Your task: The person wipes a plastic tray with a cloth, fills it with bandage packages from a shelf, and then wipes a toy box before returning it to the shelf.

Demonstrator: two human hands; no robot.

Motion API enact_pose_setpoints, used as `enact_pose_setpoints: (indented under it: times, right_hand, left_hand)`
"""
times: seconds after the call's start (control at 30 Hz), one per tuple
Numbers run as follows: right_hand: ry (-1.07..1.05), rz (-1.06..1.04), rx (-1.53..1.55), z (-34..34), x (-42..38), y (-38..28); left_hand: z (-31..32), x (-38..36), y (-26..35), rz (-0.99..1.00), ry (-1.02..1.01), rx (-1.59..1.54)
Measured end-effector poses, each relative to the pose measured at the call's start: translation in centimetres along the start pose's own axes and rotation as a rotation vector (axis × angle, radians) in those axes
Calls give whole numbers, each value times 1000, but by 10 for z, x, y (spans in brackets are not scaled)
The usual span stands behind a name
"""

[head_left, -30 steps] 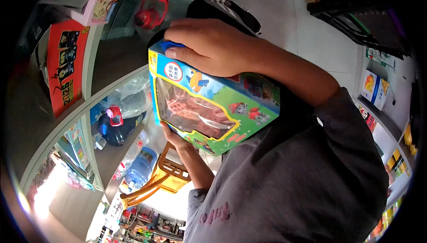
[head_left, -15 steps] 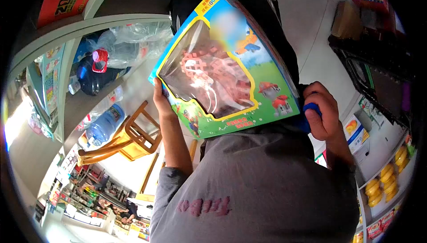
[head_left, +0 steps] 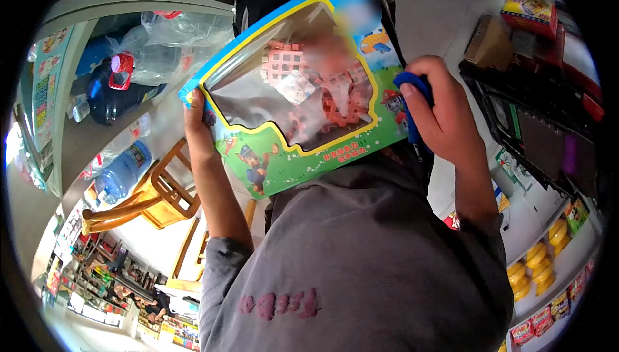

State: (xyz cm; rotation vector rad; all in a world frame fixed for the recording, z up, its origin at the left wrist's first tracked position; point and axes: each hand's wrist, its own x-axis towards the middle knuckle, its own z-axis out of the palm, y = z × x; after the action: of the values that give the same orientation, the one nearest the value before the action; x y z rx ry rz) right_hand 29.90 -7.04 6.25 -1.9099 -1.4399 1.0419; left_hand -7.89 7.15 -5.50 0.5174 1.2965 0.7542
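Note:
A toy box (head_left: 290, 166) with a clear window in a yellow-edged frame rests tilted across my lap. Pink and reddish plastic blocks (head_left: 345, 104) show behind the film, and cartoon dogs are printed on the green part. My left hand (head_left: 196, 123) grips the box's left corner, thumb on the front, its other fingers hidden behind. At the right edge, my right hand (head_left: 445, 110) is closed around a bunched blue cloth (head_left: 409, 80), which lies against the side of the box.
On the left, a shelf holds large plastic bottles (head_left: 122, 97) and clear bags. A wooden chair (head_left: 158, 191) stands below it. To the right are a black crate (head_left: 496, 88), cardboard boxes (head_left: 491, 42), and shelves with yellow packaged goods (head_left: 536, 265).
The box has turned so its front faces me more, and its left corner has shifted left. My right hand with the blue cloth has moved up and left along the box's right side.

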Motion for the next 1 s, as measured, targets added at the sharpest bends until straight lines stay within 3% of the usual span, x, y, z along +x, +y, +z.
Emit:
enact_pose_setpoints:
  times: [0.03, 0.17, 0.37, 0.47, 0.5, 0.63, 1.0]
  right_hand:
    - [12, -174, -106, 0, 8, 8]
    - [-13, -181, -271, 6, 22, 5]
    - [49, -184, -301, 14, 49, 17]
    - [78, -89, -244, 16, 60, 17]
    - [-12, 21, -267, 16, 63, 15]
    - [82, 127, -472, 30, 82, 14]
    - [-93, 7, -155, 15, 68, 26]
  left_hand:
    - [-2, 0, 0, 24, -19, 32]
    - [9, -4, 10, 73, 70, 178]
    - [19, -7, 15, 112, 33, 168]
    - [16, -5, 14, 102, 0, 149]
    - [21, -6, 16, 106, 4, 151]
    - [23, -6, 17, 141, -2, 209]
    - [34, -7, 18, 171, -6, 167]
